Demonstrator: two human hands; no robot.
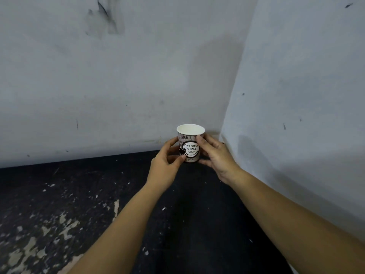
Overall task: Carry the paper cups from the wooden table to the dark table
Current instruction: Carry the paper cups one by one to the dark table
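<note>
A white paper cup [190, 144] with black print stands upright at the far corner of the dark table [79, 194], close to where the two walls meet. My left hand [165, 165] curls around the cup's left side, thumb tip on its lower front. My right hand [216, 159] wraps the right side, thumb on the upper front near the rim. The cup's base appears to be at the table surface; whether it touches I cannot tell. The wooden table is out of view.
Grey walls rise right behind the cup [118, 86] and along the right [296, 95]. The dark tabletop is scratched, with pale worn patches of paint at the near left [39, 244].
</note>
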